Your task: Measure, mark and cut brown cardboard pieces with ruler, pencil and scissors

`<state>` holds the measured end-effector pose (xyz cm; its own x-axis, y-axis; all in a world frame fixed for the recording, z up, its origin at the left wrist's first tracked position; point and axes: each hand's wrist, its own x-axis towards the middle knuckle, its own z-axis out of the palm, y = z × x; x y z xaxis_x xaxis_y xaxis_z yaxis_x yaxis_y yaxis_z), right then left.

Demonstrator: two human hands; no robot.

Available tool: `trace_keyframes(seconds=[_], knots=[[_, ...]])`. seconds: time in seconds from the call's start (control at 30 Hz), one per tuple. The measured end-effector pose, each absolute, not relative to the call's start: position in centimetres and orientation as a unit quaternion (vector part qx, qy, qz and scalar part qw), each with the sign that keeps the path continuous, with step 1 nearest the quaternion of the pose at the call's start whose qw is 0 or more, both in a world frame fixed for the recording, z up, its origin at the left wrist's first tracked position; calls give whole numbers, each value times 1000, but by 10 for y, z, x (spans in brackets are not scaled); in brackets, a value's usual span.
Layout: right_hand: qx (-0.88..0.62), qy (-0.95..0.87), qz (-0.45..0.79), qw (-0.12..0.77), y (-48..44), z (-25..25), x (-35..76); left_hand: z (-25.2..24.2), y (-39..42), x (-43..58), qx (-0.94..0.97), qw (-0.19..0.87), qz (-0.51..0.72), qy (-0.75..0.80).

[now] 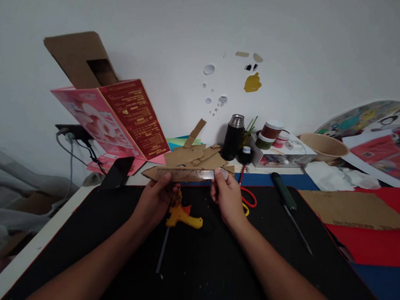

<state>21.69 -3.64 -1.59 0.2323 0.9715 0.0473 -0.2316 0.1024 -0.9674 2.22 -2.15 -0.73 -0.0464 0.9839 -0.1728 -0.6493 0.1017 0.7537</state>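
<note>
Bare forearms point(107, 252) flank the black mat's point(215, 264) open room at 6 o'clock. Near its far edge, the left hand point(155, 201) and right hand point(226, 194) pinch opposite ends of a metal strip point(189, 174) against cardboard point(150, 172). From the strip, a yellow glue gun point(184, 218) lies at 6 o'clock; a green-handled tool point(290, 205), crossing that edge, lies at 4.
</note>
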Motion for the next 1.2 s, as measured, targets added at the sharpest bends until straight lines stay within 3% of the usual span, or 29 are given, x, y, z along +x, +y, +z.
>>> trace_keyframes(seconds=[1.2], knots=[[-477,-388,485,623,-37,-16,217,-3,-22,20,266,638,635,345]])
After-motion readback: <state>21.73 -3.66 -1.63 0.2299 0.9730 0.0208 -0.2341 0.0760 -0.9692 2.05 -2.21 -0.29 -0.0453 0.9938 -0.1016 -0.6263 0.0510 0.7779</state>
